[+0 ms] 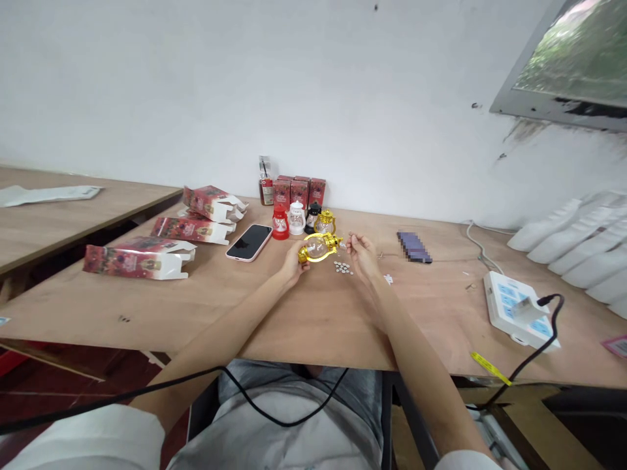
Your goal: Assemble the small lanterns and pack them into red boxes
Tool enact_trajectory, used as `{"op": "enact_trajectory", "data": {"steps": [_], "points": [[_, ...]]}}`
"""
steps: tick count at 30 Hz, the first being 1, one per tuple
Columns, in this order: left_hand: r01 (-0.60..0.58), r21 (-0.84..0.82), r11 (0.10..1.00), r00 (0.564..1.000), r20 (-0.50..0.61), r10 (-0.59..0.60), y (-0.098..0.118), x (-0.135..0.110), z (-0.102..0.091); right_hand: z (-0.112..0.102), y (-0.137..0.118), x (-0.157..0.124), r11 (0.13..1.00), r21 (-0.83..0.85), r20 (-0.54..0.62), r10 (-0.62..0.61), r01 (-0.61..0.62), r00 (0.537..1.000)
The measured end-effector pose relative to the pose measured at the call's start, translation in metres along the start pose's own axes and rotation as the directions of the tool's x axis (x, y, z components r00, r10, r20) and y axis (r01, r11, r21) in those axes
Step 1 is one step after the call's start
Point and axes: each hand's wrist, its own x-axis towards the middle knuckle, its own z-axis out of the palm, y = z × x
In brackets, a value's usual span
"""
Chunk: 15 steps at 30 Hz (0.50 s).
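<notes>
My left hand [294,265] is closed around the base of a gold toy lantern [318,247] with a clear globe, tilted on its side so that its top points right. Just right of that top, my right hand [363,254] has its fingers pinched together; whatever is between them is too small to make out. Several small round button cells [341,267] lie on the table below, between my hands. Behind the held lantern stand a red lantern [280,223], a white lantern [296,219], a black lantern [312,217] and another gold lantern [325,222].
Opened red boxes [142,258] lie on the left of the wooden table [313,320]. A phone [249,242] rests nearer the middle, with small red cartons [299,191] against the wall. A blurred dark rectangle [414,247] and a white power strip [519,307] are at right.
</notes>
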Motion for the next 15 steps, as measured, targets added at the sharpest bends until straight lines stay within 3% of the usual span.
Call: {"op": "enact_trajectory", "data": {"steps": [15], "points": [[-0.066, 0.03, 0.997, 0.998, 0.012, 0.065, -0.001, -0.0036, 0.0036, -0.0015, 0.0033, 0.0007, 1.0, -0.003, -0.061, 0.01, -0.01, 0.998]]}}
